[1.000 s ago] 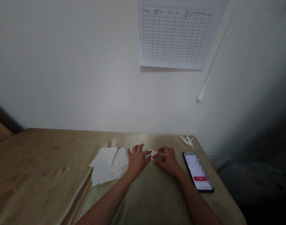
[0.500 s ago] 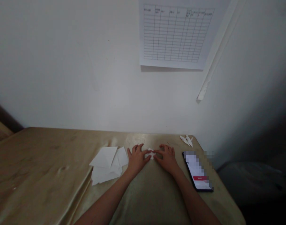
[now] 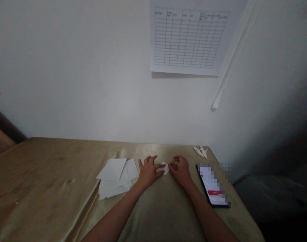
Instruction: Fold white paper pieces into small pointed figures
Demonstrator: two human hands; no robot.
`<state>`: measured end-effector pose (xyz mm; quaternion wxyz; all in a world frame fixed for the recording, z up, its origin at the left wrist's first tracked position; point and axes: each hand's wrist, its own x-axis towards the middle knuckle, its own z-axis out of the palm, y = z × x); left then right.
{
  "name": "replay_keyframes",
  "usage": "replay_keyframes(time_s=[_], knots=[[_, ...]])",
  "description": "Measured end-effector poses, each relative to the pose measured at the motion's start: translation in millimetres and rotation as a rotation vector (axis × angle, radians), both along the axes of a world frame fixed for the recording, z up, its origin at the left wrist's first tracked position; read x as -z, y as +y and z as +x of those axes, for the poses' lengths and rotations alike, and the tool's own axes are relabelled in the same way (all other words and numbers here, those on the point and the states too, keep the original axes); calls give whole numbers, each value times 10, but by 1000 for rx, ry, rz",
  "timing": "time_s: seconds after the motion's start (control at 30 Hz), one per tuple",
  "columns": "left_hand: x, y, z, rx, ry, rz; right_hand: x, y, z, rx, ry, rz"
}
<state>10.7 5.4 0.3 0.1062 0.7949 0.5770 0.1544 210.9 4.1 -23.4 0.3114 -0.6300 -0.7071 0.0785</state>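
Note:
A small piece of white folded paper [image 3: 165,168] lies on the table between my two hands. My left hand [image 3: 148,171] has its thumb and index finger on the paper's left side, while its other fingers are spread upward. At the paper's right corner, the thumb and index finger of my right hand [image 3: 180,169] are pinched together, with the remaining fingers curled. The paper's fold lines are too small to make out.
Left of my hands is a loose pile of white paper sheets [image 3: 113,183]. A phone [image 3: 214,188] lies at the right, and folded white paper pieces [image 3: 201,152] rest near the back right corner. A printed table sheet [image 3: 185,40] hangs on the wall.
My right hand's thumb and index finger have come together at the paper's right corner and moved slightly right. More of the paper shows between the hands now. The left hand has barely shifted.

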Motion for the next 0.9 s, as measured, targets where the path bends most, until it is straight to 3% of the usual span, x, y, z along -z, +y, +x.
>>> replay_keyframes(time_s=[0.4, 0.9], knots=[[14, 12, -27, 38, -10, -15, -71, 22, -94, 56, -75, -12], [42, 29, -27, 33, -18, -9, -99, -64, -4, -78, -71, -109]])
